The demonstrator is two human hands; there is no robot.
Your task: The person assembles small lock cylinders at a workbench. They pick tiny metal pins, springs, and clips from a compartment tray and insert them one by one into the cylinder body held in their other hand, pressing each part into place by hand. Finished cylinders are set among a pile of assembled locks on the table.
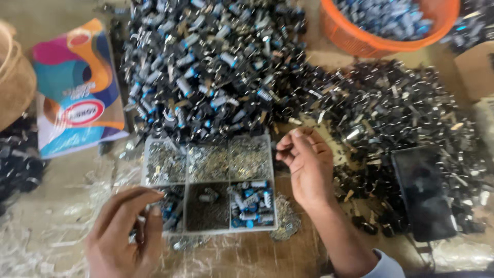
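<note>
i see my left hand at the near left corner of the clear sorting tray, its fingers curled in a loose pinch over the tray's lower left compartment; whether they have hold of a small part there i cannot tell, the view is too blurred. my right hand hangs just beside the tray's right wall, thumb and forefinger tips drawn together near the top, maybe on something tiny, but i can't make it out. the tray sits on the counter, six compartments: the upper three hold pale metal bits, the lower middle holds dark grains, the lower right holds little blue and black cylinders. i judge these pieces light, stiff and slippery, best pinched across the body with two fingertips rather than by any thin leg. the thin plastic walls would likely shift if nudged. behind the tray lies a big heap of black and blue parts, touching its far edge; a second dark heap spreads to the right, with a black phone lying on it. an orange basket stands at the far right, a bright printed packet on the left. open room is mostly the near counter strip.
</note>
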